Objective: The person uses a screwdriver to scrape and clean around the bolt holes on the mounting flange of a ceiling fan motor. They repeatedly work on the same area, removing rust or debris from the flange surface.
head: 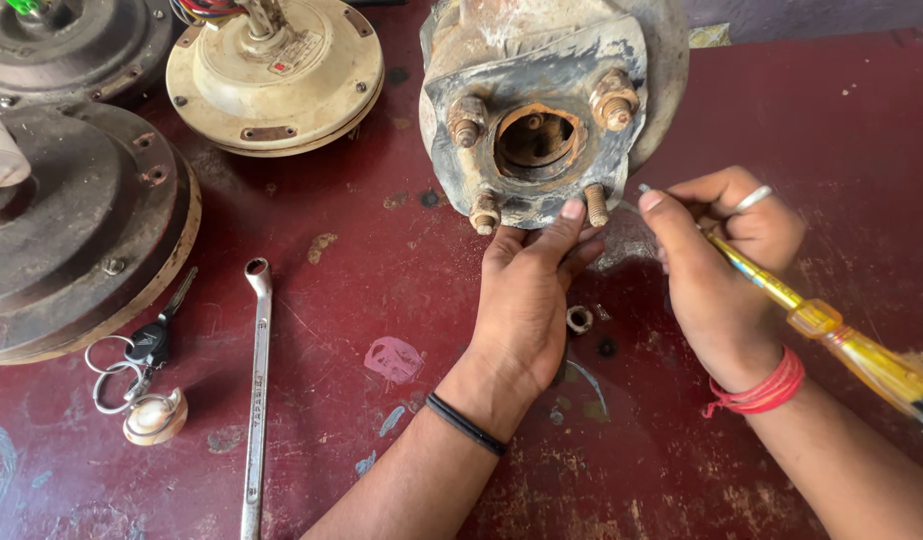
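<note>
This looks like a repair workshop: a scuffed, paint-chipped maroon workbench (381, 300) carries opened ceiling-fan motors (276, 75) at eleven o'clock, a rusty motor housing (541, 110) (bolts corroded) at twelve, and a ring spanner (255, 400) at seven.

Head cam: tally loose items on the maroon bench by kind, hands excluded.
Rusty motor housing: 1
Ceiling fan motors: 3, one cream, two dark
Ring spanner: 1
Yellow-handled screwdriver, in the right hand: 1
Key bunch: 1
Loose nut: 1
Total: 8
</note>
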